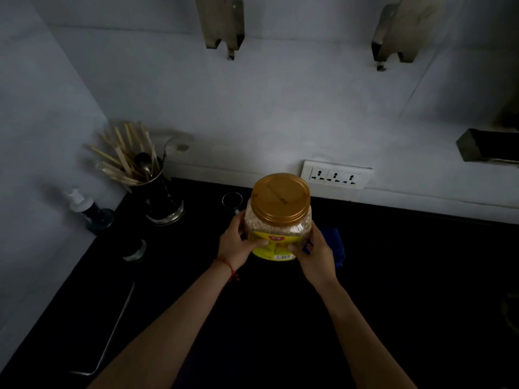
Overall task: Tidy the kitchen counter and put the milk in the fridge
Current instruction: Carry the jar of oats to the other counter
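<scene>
A clear plastic jar (279, 220) with a gold screw lid and a yellow label sits between both my hands over the black counter (393, 276). It is filled with pale grains. My left hand (237, 242) grips its left side and my right hand (314, 254) grips its right side. Whether the jar's base touches the counter is hidden. No milk is in view.
A utensil holder (160, 197) with wooden sticks and spoons stands at the back left. Beside it are a dark bottle with a white cap (90, 209), a small jar (134, 249) and a small glass (232, 200). Something blue (335, 242) lies behind my right hand. A wall socket strip (334, 176) sits above the counter.
</scene>
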